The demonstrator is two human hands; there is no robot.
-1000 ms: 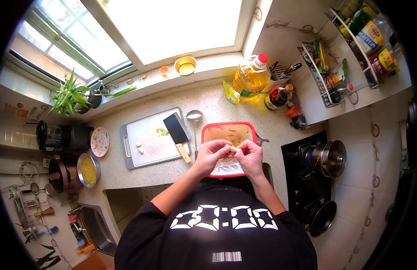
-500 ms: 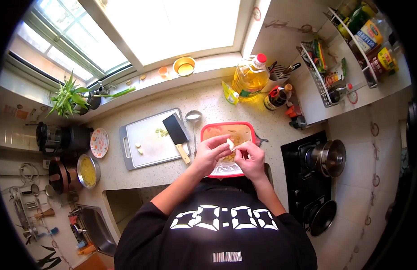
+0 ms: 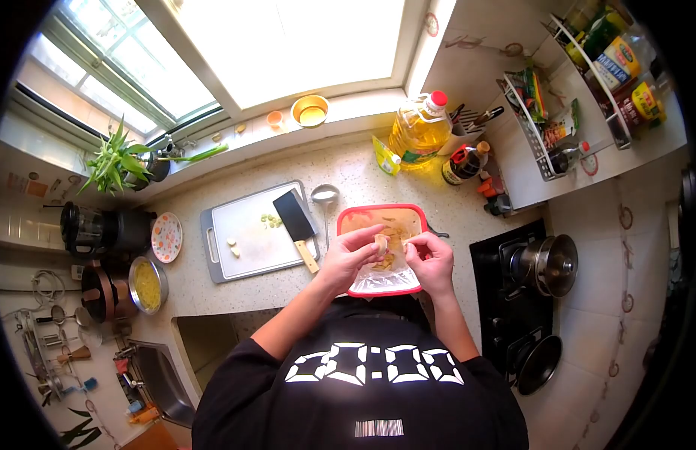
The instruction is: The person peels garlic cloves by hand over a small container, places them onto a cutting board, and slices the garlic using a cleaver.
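Observation:
My left hand [image 3: 349, 259] pinches a pale garlic clove [image 3: 381, 241] between thumb and fingers. To its right, my right hand [image 3: 430, 262] is closed in a pinch, a short gap from the clove; what sits at its fingertips is too small to make out. Both hands are above a red-rimmed tub [image 3: 420, 221] with a clear plastic liner and brownish scraps inside. Left of the hands lies a white cutting board [image 3: 246, 206] with a grey edge. On it are pale peeled cloves [image 3: 234, 248], small light-green pieces [image 3: 270, 220] and a cleaver [image 3: 294, 216] with a wooden handle.
A ladle [image 3: 325, 195] lies between board and tub. Behind stand an oil jug [image 3: 420, 135] and a dark sauce bottle [image 3: 462, 165]. At right is a gas stove [image 3: 505, 300] with a lidded pot [image 3: 554, 266]. At left are a spotted plate [image 3: 167, 237] and a metal bowl [image 3: 147, 286] of yellow food.
My right hand has drawn away from the clove, to the right. My left hand keeps its hold on the clove near the same place. Board, cleaver and tub stay put.

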